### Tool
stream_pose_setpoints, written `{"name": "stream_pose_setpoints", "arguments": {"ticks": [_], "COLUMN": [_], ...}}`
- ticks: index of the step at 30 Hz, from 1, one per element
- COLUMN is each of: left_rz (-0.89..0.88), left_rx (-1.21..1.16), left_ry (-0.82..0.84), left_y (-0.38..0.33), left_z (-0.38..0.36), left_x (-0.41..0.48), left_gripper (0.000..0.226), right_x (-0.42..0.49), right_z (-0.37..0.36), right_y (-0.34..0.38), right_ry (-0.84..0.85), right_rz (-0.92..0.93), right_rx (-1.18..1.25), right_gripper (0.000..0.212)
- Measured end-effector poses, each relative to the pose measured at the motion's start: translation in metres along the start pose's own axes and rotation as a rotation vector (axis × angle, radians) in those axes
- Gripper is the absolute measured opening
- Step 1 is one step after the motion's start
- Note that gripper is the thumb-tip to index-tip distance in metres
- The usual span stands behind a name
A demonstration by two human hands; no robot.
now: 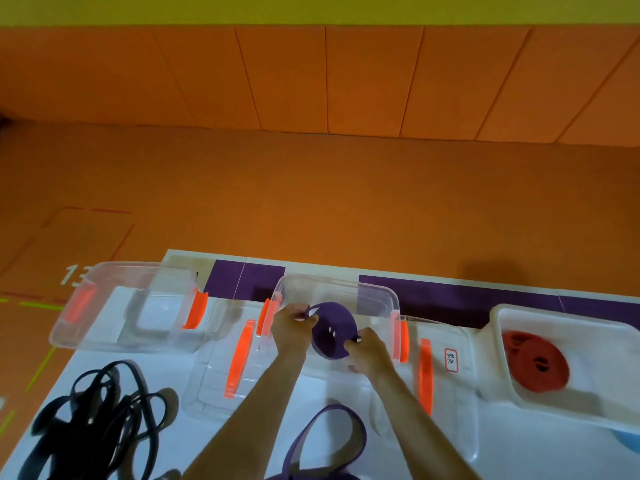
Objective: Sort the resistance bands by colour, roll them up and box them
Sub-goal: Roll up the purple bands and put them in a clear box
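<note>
Broadly, a white work surface (pixel 187 452) with a purple strip along its far edge carries three clear plastic boxes in a row near that edge. A tangle of loose black resistance bands (pixel 104 410) lies at the near left corner. Rolled red bands (pixel 536 365) sit inside the right-hand box (pixel 554 313), and a loose purple band (pixel 360 431) loops at the near edge. Over the middle box (pixel 374 299), both hands hold a rolled purple resistance band (pixel 334 330). The left hand (pixel 289 327) pinches its top rim and the right hand (pixel 369 351) grips its lower right side.
</note>
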State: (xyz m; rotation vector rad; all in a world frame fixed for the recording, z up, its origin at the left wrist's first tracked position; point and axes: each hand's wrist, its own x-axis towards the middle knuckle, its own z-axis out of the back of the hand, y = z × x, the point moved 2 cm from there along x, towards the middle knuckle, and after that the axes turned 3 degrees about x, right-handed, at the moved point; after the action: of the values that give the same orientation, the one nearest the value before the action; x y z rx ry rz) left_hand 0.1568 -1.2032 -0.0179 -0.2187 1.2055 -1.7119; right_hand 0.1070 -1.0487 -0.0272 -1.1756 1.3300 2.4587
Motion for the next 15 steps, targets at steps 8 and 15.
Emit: {"name": "stream_pose_setpoints", "arguments": {"ticks": [8,15], "left_rz": [0.174,0.396], "left_rx": [0.166,-0.036], "left_ry": [0.138,0.22], "left_y": [0.026,0.038], "left_z": [-0.016,-0.036], "left_x": [0.024,0.047], "left_gripper": [0.032,0.036], "right_x": [0.023,0.047], "right_z": [-0.005,-0.006], "right_y": [-0.006,-0.014], "right_ry": [0.173,0.104], "right_rz": [-0.224,-0.188], "right_rx": [-0.046,0.017], "right_gripper": [0.032,0.028]}}
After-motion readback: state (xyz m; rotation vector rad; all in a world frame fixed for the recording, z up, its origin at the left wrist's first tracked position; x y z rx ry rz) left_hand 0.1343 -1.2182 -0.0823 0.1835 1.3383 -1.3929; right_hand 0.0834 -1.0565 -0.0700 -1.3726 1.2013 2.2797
